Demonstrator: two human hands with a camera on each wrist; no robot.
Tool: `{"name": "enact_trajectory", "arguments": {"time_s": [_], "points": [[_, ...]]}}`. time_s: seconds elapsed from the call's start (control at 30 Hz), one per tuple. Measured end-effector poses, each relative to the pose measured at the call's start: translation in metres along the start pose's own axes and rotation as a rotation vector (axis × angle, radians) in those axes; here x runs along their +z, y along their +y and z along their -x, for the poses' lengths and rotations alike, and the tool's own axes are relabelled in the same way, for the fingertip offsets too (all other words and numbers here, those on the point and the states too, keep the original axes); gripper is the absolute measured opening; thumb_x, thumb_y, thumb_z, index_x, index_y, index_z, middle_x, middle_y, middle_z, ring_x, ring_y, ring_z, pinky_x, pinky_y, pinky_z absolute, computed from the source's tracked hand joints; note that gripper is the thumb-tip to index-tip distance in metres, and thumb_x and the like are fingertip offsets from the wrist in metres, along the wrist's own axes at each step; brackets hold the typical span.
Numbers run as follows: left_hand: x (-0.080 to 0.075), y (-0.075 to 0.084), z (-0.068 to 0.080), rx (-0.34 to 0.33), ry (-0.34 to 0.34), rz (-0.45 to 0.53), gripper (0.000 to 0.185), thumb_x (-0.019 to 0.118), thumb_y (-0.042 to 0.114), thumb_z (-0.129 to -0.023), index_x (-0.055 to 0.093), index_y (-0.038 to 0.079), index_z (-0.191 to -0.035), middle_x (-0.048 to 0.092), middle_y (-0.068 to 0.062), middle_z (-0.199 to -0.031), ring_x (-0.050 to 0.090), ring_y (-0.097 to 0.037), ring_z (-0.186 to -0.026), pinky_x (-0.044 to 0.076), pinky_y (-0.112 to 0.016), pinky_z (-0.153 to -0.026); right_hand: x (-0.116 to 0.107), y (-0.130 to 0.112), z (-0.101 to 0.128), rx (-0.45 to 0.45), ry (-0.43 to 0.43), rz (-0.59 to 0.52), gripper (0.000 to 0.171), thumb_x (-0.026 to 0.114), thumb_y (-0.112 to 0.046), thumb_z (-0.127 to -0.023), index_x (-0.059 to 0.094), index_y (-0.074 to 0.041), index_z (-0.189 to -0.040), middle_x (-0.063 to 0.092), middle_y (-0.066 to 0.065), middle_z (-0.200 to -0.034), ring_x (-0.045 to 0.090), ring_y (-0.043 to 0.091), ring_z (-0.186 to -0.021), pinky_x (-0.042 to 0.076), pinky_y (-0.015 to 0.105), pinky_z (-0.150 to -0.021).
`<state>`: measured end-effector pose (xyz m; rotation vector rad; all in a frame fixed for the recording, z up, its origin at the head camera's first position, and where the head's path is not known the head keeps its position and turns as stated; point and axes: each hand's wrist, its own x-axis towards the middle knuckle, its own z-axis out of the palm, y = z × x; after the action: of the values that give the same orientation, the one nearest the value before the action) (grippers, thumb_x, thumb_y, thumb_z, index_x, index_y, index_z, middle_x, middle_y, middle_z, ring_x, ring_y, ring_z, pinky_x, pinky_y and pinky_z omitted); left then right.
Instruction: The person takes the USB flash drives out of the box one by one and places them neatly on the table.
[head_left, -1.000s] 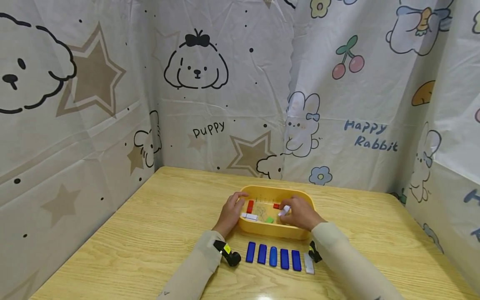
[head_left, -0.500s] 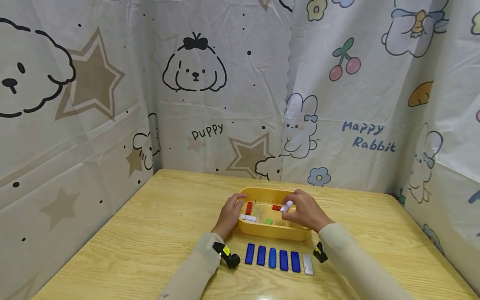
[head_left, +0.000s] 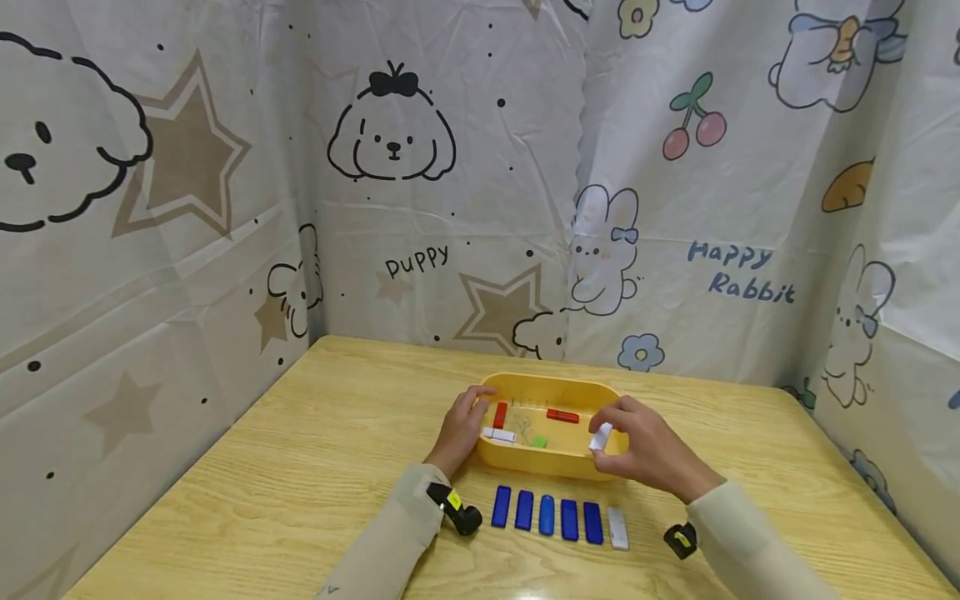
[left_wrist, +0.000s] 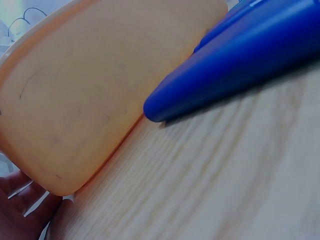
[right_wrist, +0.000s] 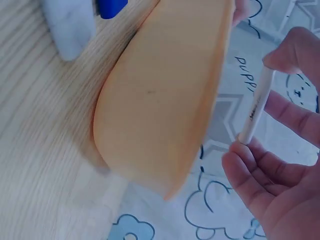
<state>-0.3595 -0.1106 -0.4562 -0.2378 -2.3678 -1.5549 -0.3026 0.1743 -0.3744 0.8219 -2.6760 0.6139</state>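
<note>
In the head view, my left hand (head_left: 456,429) holds the left end of a yellow plastic tub (head_left: 547,461); its fingers lie against the outer wall in the left wrist view. My right hand (head_left: 648,442) pinches a small flat white oblong piece (head_left: 600,437) over the tub's right end. Edge-on in the right wrist view, this white piece (right_wrist: 256,107) bears small dark writing and sits between thumb and fingertips. Inside the tub lie a red piece (head_left: 500,414), another red piece (head_left: 562,416), a white piece (head_left: 499,435) and a green piece (head_left: 538,442).
In front of the tub, several blue oblong pieces (head_left: 547,515) stand in a row on the wooden table (head_left: 360,417), with a white piece (head_left: 618,528) at its right end. A printed curtain (head_left: 465,208) closes off the back and sides.
My right hand has lifted the white piece out of the tub's middle and moved it right and toward me, uncovering the right red piece. My left hand stays at the tub.
</note>
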Motion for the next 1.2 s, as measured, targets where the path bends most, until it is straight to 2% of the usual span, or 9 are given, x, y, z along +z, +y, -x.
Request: {"name": "enact_trajectory", "arguments": {"time_s": [0.2, 0.4, 0.5, 0.7, 0.9, 1.1, 1.2], "points": [[0.001, -0.001, 0.0, -0.008, -0.007, -0.005, 0.029, 0.041, 0.025, -0.1, 0.06, 0.016, -0.12, 0.054, -0.011, -0.128, 0.049, -0.031, -0.121, 0.035, -0.052, -0.104, -0.011, 0.004, 0.021, -0.051, 0.006, -0.004, 0.027, 0.081, -0.022, -0.071, 0.064, -0.028, -0.091, 0.058, -0.007, -0.098, 0.056, 0.016, -0.086, 0.052, 0.033, -0.075], [0.002, 0.0, -0.001, -0.015, -0.006, -0.005, 0.029, 0.041, 0.026, -0.1, 0.059, 0.016, -0.12, 0.054, -0.011, -0.13, 0.049, -0.03, -0.122, 0.035, -0.051, -0.104, -0.018, 0.01, 0.039, -0.081, -0.049, -0.022, 0.026, 0.08, -0.019, -0.072, 0.065, -0.026, -0.093, 0.056, -0.011, -0.099, 0.053, 0.009, -0.087, 0.053, 0.032, -0.078], [0.003, 0.0, -0.001, -0.016, -0.009, -0.01, 0.029, 0.041, 0.026, -0.1, 0.059, 0.016, -0.121, 0.054, -0.012, -0.13, 0.049, -0.03, -0.121, 0.035, -0.051, -0.104, -0.021, 0.013, 0.048, -0.075, -0.08, -0.031, 0.028, 0.08, -0.019, -0.072, 0.063, -0.029, -0.092, 0.054, -0.012, -0.098, 0.052, 0.008, -0.086, 0.053, 0.033, -0.079], [0.003, 0.0, -0.001, -0.025, 0.001, -0.003, 0.029, 0.042, 0.026, -0.099, 0.06, 0.016, -0.12, 0.054, -0.011, -0.13, 0.048, -0.03, -0.122, 0.034, -0.051, -0.104, -0.027, 0.018, 0.057, -0.026, -0.186, -0.042, 0.028, 0.078, -0.02, -0.074, 0.06, -0.033, -0.09, 0.052, -0.011, -0.096, 0.051, 0.009, -0.086, 0.052, 0.031, -0.078], [0.003, -0.001, 0.0, -0.03, -0.01, 0.007, 0.029, 0.041, 0.026, -0.1, 0.059, 0.016, -0.12, 0.053, -0.011, -0.131, 0.047, -0.03, -0.124, 0.033, -0.051, -0.105, -0.031, 0.021, 0.057, -0.001, -0.288, -0.056, 0.023, 0.076, -0.021, -0.074, 0.061, -0.029, -0.089, 0.05, -0.008, -0.092, 0.05, 0.011, -0.082, 0.046, 0.026, -0.069], [0.002, -0.002, -0.001, -0.024, -0.012, 0.0, 0.03, 0.041, 0.026, -0.099, 0.059, 0.017, -0.121, 0.053, -0.011, -0.13, 0.047, -0.03, -0.124, 0.034, -0.051, -0.105, -0.028, 0.022, 0.053, 0.081, -0.439, -0.103, 0.018, 0.076, -0.024, -0.076, 0.065, -0.024, -0.09, 0.052, -0.005, -0.092, 0.051, 0.019, -0.084, 0.046, 0.033, -0.072], [0.002, -0.002, -0.002, -0.022, -0.013, 0.0, 0.03, 0.041, 0.026, -0.099, 0.059, 0.016, -0.121, 0.053, -0.011, -0.13, 0.047, -0.03, -0.124, 0.033, -0.051, -0.105, -0.024, 0.023, 0.054, 0.098, -0.479, -0.119, 0.018, 0.077, -0.024, -0.076, 0.066, -0.025, -0.09, 0.053, -0.005, -0.094, 0.051, 0.019, -0.086, 0.048, 0.037, -0.076]]}}
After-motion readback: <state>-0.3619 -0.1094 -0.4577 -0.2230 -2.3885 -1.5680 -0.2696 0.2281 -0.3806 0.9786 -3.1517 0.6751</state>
